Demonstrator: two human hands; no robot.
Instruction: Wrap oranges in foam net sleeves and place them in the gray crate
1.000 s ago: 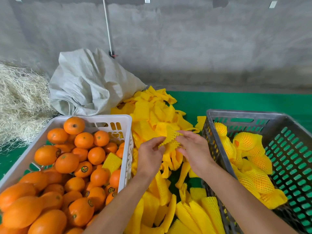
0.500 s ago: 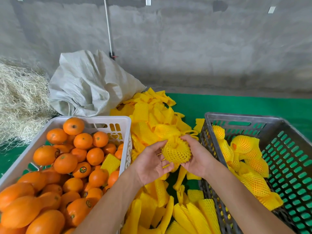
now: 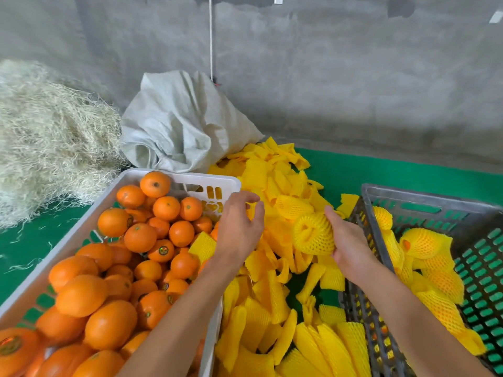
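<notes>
Right hand (image 3: 349, 250) grips netted orange (image 3: 313, 234) just left of gray crate (image 3: 424, 198). Left hand (image 3: 239, 227), fingers loosely curled, holding nothing, hovers over sleeves (image 3: 272, 270) beside white crate (image 3: 187, 176).

**Wrapped orange in the right hand, left hand over the sleeve pile**

The right hand (image 3: 349, 248) grips a round orange wrapped in a yellow foam net sleeve (image 3: 313, 235), fingers curled behind it. Just to its right stands the gray slotted plastic crate (image 3: 424, 198), holding several net-wrapped oranges (image 3: 424, 242). The left hand (image 3: 239, 227) hovers with loosely curled fingers above the loose heap of flat yellow foam net sleeves (image 3: 275, 175) that lies between both hands. Beside the left hand's wrist sits the white plastic crate (image 3: 81, 229) filled with bare oranges (image 3: 138, 238).
</notes>
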